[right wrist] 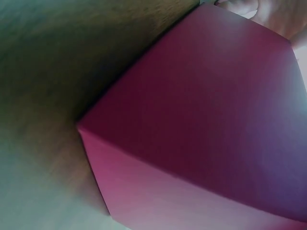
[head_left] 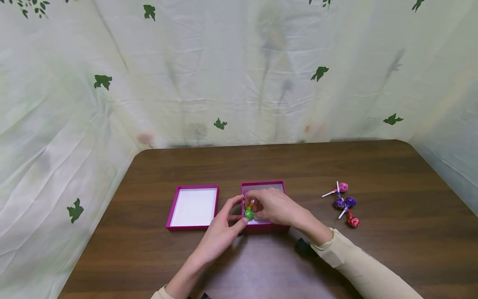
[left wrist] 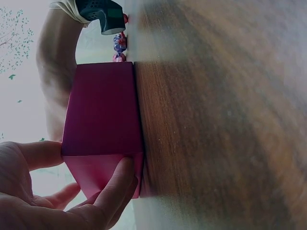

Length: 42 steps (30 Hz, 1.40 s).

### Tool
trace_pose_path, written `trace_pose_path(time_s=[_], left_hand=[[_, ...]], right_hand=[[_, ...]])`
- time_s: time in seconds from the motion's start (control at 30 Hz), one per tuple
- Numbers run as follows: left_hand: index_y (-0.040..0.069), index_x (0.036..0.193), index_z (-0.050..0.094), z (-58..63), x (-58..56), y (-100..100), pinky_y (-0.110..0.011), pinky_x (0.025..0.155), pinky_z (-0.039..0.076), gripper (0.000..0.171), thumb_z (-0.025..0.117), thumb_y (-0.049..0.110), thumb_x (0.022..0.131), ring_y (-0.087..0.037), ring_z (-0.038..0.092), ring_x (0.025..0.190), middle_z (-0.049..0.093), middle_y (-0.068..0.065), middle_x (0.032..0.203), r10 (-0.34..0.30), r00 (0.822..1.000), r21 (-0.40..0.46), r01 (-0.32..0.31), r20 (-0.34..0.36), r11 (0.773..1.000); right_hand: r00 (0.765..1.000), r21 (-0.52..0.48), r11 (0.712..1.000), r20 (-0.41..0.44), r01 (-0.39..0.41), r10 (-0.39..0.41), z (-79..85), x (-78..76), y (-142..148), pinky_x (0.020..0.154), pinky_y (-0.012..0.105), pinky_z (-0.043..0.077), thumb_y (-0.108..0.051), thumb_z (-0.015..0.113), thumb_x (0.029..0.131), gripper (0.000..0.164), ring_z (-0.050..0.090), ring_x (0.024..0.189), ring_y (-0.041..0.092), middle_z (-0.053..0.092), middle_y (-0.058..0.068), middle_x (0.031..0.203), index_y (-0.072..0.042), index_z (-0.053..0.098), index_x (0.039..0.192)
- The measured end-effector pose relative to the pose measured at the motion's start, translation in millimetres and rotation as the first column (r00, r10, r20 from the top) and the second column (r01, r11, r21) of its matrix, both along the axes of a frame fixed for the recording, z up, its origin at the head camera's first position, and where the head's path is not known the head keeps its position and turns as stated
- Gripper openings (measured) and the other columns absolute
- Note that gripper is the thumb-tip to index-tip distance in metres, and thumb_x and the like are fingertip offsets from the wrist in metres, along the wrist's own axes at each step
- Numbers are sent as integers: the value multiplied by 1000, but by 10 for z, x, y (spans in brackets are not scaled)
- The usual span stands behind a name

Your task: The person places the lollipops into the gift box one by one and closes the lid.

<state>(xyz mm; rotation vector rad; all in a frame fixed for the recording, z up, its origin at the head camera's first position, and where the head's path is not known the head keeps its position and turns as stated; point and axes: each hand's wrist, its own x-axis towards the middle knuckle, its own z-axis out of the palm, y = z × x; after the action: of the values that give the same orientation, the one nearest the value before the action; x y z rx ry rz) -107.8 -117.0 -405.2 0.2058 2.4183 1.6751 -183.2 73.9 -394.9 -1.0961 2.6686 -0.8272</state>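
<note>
While the box [head_left: 265,229] was touched by the left hand [head_left: 222,227], fingers spread, the right hand [head_left: 275,206], fingers bent, was held inside beside a green sweet [head_left: 249,214]; whether anything was pinched could not be told.

Location type: a fabric-screened table station; whether it belongs to a home, office or lab cannot be determined. A pale curtain [head_left: 231,83], printed with green leaves [head_left: 102,81] and faint flowers [head_left: 145,138], hangs behind the worktop [head_left: 410,249] and along both sides. The worktop has a brown wood-grain surface and rounded far corners.
</note>
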Motion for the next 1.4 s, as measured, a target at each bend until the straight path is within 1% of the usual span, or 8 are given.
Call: trace_pose_path(time_s=[0.17, 0.33, 0.53, 0.7, 0.83, 1.03, 1.23, 1.4], left_hand=[[29, 144, 44, -9, 2, -2, -40, 78, 54, 53, 63, 19, 95, -30, 59, 116, 45, 0, 147, 2, 1000, 5, -2, 0, 1000], [29, 144, 44, -14, 11, 9, -39, 78, 55, 54, 63, 17, 95, -29, 59, 115, 45, 2, 147, 1, 1000, 15, -1, -4, 1000], [26, 145, 43, -7, 1, 11, -40, 78, 55, 54, 62, 17, 96, -31, 59, 115, 44, -1, 148, -9, 1000, 4, 9, -8, 1000], [23, 145, 43, 2, -9, 19, -40, 79, 55, 54, 63, 17, 95, -31, 59, 114, 43, -4, 148, -4, 1000, -4, 4, -8, 1000], [22, 145, 43, 8, -8, 18, -40, 79, 55, 54, 63, 17, 95, -31, 59, 114, 43, -5, 148, 2, 1000, -6, -2, -7, 1000], [23, 145, 44, -2, -9, 20, -40, 79, 54, 54, 63, 17, 95, -30, 59, 114, 44, -4, 148, 6, 1000, -7, -6, 3, 1000], [23, 145, 44, -4, -9, 20, -39, 78, 54, 54, 63, 17, 95, -30, 59, 113, 44, -3, 147, 12, 1000, -19, -12, -4, 1000], [23, 145, 44, -2, -8, 18, -38, 77, 54, 54, 63, 17, 95, -30, 59, 113, 44, -2, 147, 14, 1000, -18, -14, -7, 1000]], right_hand=[[1000, 11, 1000, -5, 7, -7, 5, 11, 4, 70, 29, 48, -4, 78, 76, 30, 60, 74, 10, 65, -8, 79, -19, 66, 100], [1000, 1, 1000, 17, 22, -22, 57, 28, 24, 72, 29, 50, -5, 76, 80, 26, 59, 76, 8, 66, -7, 82, -17, 67, 102], [996, -97, 994, 67, 59, -52, 152, 53, 103, 75, 28, 51, -4, 74, 84, 19, 60, 82, 6, 68, -5, 87, -17, 69, 98], [996, -193, 978, 62, 80, -69, 260, 93, 221, 74, 31, 52, -5, 73, 87, 20, 59, 83, 6, 66, -9, 87, -22, 69, 97], [993, -212, 972, 69, 106, -93, 361, 149, 323, 74, 33, 53, -10, 72, 89, 18, 60, 84, 6, 65, -14, 87, -25, 69, 98], [989, -219, 965, 72, 143, -130, 482, 265, 485, 74, 32, 53, -13, 73, 89, 18, 60, 84, 6, 65, -15, 90, -26, 69, 100], [982, -229, 957, 105, 178, -158, 539, 397, 651, 73, 30, 55, -13, 72, 90, 20, 63, 83, 7, 66, -13, 96, -29, 67, 102], [976, -230, 948, 66, 218, -209, 546, 464, 829, 74, 30, 54, -14, 72, 90, 22, 63, 85, 8, 66, -14, 98, -30, 67, 104]])
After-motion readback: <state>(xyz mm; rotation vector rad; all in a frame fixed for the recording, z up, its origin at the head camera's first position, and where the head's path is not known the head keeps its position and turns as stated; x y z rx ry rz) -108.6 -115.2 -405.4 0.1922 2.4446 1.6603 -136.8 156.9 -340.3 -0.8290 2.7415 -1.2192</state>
